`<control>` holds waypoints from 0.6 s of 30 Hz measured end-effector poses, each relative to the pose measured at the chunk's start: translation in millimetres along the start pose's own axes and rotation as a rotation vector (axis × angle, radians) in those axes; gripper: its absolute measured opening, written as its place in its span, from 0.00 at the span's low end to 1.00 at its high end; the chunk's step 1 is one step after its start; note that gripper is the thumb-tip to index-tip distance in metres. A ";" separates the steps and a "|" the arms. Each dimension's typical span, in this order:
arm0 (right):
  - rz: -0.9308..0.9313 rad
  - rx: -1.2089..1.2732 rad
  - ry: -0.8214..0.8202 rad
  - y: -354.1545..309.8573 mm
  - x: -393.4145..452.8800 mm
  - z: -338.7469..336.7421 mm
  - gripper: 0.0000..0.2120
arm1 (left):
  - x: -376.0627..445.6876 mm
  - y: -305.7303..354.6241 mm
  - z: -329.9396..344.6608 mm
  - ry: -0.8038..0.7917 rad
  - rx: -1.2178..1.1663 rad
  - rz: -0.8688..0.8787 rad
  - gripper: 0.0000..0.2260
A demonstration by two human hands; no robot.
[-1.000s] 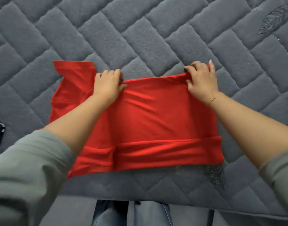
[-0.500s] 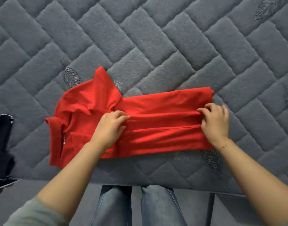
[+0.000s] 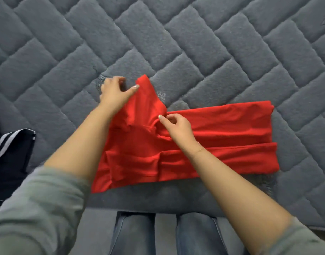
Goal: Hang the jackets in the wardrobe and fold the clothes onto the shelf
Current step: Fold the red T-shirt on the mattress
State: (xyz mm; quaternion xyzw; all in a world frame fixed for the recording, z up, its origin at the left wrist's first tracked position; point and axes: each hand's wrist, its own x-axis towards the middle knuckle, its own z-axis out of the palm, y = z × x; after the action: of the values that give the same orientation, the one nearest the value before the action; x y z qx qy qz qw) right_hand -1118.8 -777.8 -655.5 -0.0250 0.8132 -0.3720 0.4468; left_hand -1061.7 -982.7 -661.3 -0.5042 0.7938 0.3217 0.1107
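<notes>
While spread on the mattress (image 3: 176, 43), red shirt (image 3: 222, 133), sleeve pinched by left hand (image 3: 115, 92) and right hand (image 3: 176, 126).

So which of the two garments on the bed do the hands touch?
The red garment: left hand and right hand both grip it. The dark striped garment lies apart, untouched.

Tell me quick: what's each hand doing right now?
Left hand: pinching the sleeve of the red shirt.
Right hand: pinching the shirt's fabric near the sleeve's base.

a grey quilted bed (image 3: 176, 43) carries a partly folded red cloth garment (image 3: 222, 137) and, at its left edge, a dark white-striped garment (image 3: 12, 153).
</notes>
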 end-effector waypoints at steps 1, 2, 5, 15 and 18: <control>0.073 0.115 0.033 -7.1 6.0 12.6 0.12 | 8.7 -1.2 1.2 -0.038 0.065 0.020 0.28; 0.115 0.223 0.075 -12.9 10.8 21.8 0.10 | 15.4 -3.0 1.7 -0.083 0.073 0.067 0.27; 0.107 0.481 0.168 -22.4 14.0 36.1 0.07 | 24.6 -11.9 -1.7 -0.322 -0.151 0.190 0.20; -0.581 -0.029 0.037 -6.9 -62.7 22.2 0.07 | -81.2 -94.2 -71.0 -0.155 -0.116 0.907 0.09; -0.834 -0.418 -0.101 10.9 -66.8 14.5 0.05 | -125.6 -129.7 -54.7 -0.190 0.072 0.961 0.09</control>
State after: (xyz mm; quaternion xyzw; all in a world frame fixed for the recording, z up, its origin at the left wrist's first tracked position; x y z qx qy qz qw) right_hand -1064.8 -753.5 -619.7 -0.4573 0.7683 -0.3466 0.2837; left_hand -881.9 -962.1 -608.1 -0.0452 0.9337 0.3531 0.0389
